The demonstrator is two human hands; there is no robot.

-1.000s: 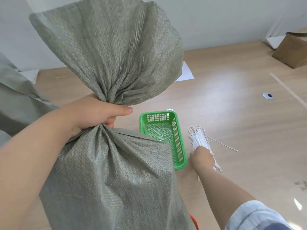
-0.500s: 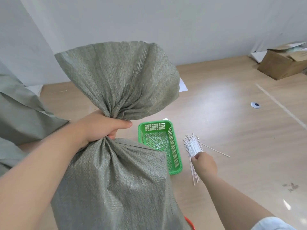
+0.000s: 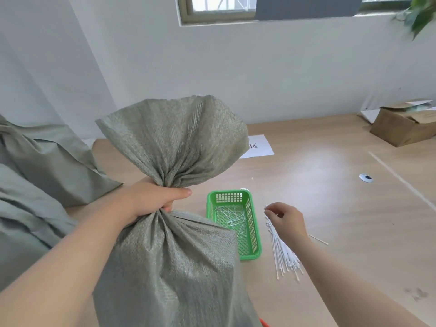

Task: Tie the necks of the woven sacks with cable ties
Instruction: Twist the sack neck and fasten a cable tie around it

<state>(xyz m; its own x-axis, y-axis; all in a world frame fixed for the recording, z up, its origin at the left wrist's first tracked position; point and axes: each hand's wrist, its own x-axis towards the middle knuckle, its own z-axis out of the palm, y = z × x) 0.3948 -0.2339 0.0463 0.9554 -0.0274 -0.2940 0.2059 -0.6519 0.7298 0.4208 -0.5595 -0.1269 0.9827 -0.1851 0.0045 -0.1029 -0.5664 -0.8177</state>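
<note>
Left hand (image 3: 151, 199) clamps the gathered neck of a grey-green woven plastic sack (image 3: 169, 267), with no tie on it yet.
The sack stands upright just left of a green plastic mesh basket (image 3: 257, 232) on the pale wooden table (image 3: 330, 185), its mouth fanning above the fist. The right hand (image 3: 286, 220) pinches, thumb against forefinger, the top end of a bundle of thin white plastic cable ties (image 3: 282, 253) lying right of the basket.

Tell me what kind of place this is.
Likely a plain indoor packing workroom: a broad wooden table holds a filled woven sack, a loose pile of cable ties and an open cardboard box, against a bare white wall with a window.
</note>
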